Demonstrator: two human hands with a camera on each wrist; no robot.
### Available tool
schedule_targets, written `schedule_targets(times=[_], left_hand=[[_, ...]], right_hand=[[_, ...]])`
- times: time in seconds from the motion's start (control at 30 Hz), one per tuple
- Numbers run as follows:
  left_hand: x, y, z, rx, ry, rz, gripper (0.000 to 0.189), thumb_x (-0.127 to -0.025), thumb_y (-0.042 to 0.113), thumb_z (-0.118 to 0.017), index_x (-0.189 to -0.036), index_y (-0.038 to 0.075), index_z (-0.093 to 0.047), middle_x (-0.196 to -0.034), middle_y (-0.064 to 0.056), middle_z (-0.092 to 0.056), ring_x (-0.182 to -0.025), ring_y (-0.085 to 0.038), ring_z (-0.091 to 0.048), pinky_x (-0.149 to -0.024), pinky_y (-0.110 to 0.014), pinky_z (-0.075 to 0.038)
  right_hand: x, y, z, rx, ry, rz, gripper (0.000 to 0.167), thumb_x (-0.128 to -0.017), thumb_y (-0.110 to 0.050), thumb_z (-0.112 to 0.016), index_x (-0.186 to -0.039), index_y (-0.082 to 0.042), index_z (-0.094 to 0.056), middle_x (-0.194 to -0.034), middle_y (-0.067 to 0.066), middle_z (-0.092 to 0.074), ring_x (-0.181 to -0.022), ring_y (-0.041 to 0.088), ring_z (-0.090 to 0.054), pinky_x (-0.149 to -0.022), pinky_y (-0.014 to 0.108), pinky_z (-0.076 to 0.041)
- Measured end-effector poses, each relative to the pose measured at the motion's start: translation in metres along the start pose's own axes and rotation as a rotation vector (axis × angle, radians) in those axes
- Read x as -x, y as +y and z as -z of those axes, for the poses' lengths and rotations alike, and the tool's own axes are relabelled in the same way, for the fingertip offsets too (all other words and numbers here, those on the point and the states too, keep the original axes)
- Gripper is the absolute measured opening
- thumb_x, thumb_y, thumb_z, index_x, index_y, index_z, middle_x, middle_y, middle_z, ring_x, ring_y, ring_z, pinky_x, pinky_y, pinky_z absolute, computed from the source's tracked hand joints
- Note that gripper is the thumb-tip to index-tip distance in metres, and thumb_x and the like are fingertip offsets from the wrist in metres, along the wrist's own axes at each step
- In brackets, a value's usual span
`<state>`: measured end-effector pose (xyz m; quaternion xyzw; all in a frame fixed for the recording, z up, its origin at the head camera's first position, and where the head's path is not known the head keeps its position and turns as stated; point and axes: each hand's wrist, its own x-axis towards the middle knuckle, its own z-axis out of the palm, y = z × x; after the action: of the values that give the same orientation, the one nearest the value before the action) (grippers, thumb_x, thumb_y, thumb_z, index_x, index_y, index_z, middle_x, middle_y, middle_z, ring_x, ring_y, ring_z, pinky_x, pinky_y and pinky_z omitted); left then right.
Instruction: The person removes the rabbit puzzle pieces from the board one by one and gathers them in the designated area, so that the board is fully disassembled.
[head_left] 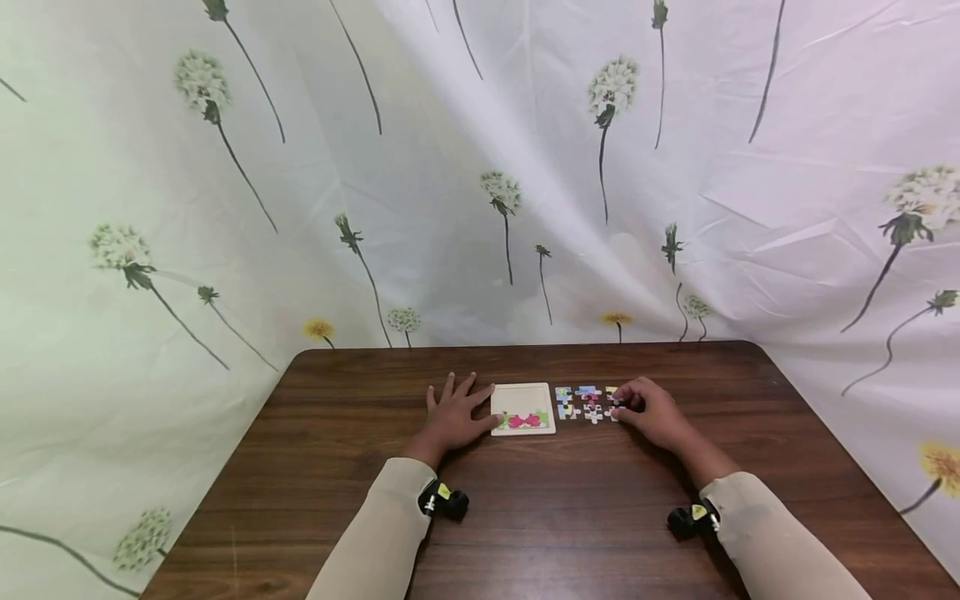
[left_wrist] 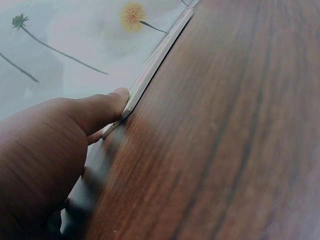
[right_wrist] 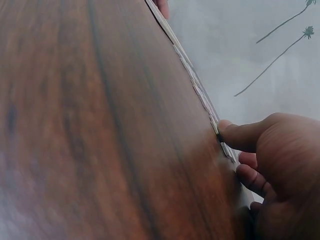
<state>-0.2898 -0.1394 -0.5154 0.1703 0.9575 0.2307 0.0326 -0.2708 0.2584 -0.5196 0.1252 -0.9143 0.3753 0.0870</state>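
Observation:
A square, pale puzzle tray (head_left: 522, 397) lies flat on the table, with a pink and green row of fitted pieces (head_left: 523, 420) along its near side. My left hand (head_left: 450, 419) rests at the tray's left side, fingers spread and thumb on its near left corner. In the left wrist view, that thumb (left_wrist: 112, 106) touches the tray's edge. Loose jigsaw pieces (head_left: 589, 393) lie flat in two rows right of the tray. My right hand (head_left: 654, 414) has thumb and forefinger bent around a puzzle piece (head_left: 613, 413) at the right end, partly hidden by the fingers.
The brown wooden table (head_left: 540, 517) ends close behind the tray and pieces. A white curtain (head_left: 442, 250) printed with dandelions hangs behind it. Dark wrist cameras (head_left: 447, 503) sit below both sleeves, near the tabletop.

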Motion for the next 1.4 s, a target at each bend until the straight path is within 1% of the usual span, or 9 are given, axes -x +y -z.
schedule_targets(times=[0.27,0.47,0.67,0.87,1.1,1.2,1.4], left_hand=[[0.001,0.001,0.001,0.001,0.004,-0.004,0.072,-0.104,0.064,-0.063,-0.167,0.031,-0.049,-0.182,-0.012,-0.027,-0.171,-0.049,-0.004,-0.130,-0.080,0.003],[0.002,0.000,0.002,0.007,0.004,-0.003,0.072,-0.104,0.064,-0.063,-0.167,0.031,-0.049,-0.182,-0.012,-0.027,-0.171,-0.049,-0.004,-0.130,-0.081,0.003],[0.003,0.000,0.003,0.016,-0.004,-0.002,0.073,-0.104,0.064,-0.063,-0.167,0.030,-0.048,-0.183,-0.012,-0.026,-0.171,-0.049,-0.002,-0.130,-0.080,0.004],[0.002,0.001,0.003,0.013,-0.009,0.003,0.073,-0.105,0.064,-0.063,-0.168,0.030,-0.047,-0.183,-0.012,-0.026,-0.172,-0.049,-0.002,-0.130,-0.080,0.003],[0.001,0.002,0.003,-0.005,-0.005,0.004,0.074,-0.104,0.066,-0.062,-0.168,0.032,-0.047,-0.183,-0.011,-0.026,-0.172,-0.048,-0.003,-0.130,-0.080,0.002],[0.001,0.002,0.004,0.000,-0.001,0.004,0.073,-0.104,0.065,-0.062,-0.168,0.032,-0.047,-0.183,-0.011,-0.026,-0.172,-0.048,-0.003,-0.130,-0.080,0.003],[0.002,0.003,0.004,0.002,-0.006,-0.002,0.072,-0.105,0.064,-0.062,-0.167,0.030,-0.048,-0.182,-0.012,-0.027,-0.171,-0.049,-0.004,-0.130,-0.080,0.002]], right_hand=[[0.000,0.001,0.000,0.007,-0.002,-0.001,0.014,-0.095,-0.012,-0.087,-0.105,-0.007,-0.078,-0.107,0.009,-0.068,-0.094,0.018,-0.059,-0.083,0.030,-0.049],[-0.002,0.000,-0.001,-0.002,0.012,0.007,0.013,-0.095,-0.013,-0.086,-0.103,-0.007,-0.077,-0.104,0.009,-0.068,-0.093,0.018,-0.058,-0.081,0.030,-0.048],[-0.004,-0.004,-0.002,-0.010,0.009,-0.006,0.012,-0.097,-0.013,-0.084,-0.104,-0.005,-0.077,-0.102,0.010,-0.066,-0.090,0.018,-0.057,-0.078,0.028,-0.047],[-0.009,-0.009,-0.003,-0.022,0.006,0.000,0.012,-0.099,-0.014,-0.083,-0.106,-0.007,-0.076,-0.102,0.008,-0.063,-0.090,0.019,-0.054,-0.077,0.029,-0.045],[-0.019,-0.020,-0.010,-0.031,0.023,0.073,0.013,-0.097,-0.014,-0.084,-0.107,-0.006,-0.078,-0.108,0.011,-0.069,-0.095,0.023,-0.060,-0.082,0.033,-0.048],[-0.023,-0.025,-0.015,-0.045,0.032,0.094,0.014,-0.097,-0.013,-0.084,-0.106,-0.005,-0.078,-0.108,0.011,-0.069,-0.097,0.025,-0.061,-0.083,0.033,-0.049],[-0.027,-0.036,-0.025,-0.046,0.024,0.105,0.013,-0.098,-0.015,-0.083,-0.106,-0.006,-0.078,-0.106,0.010,-0.068,-0.095,0.023,-0.061,-0.080,0.031,-0.047]])
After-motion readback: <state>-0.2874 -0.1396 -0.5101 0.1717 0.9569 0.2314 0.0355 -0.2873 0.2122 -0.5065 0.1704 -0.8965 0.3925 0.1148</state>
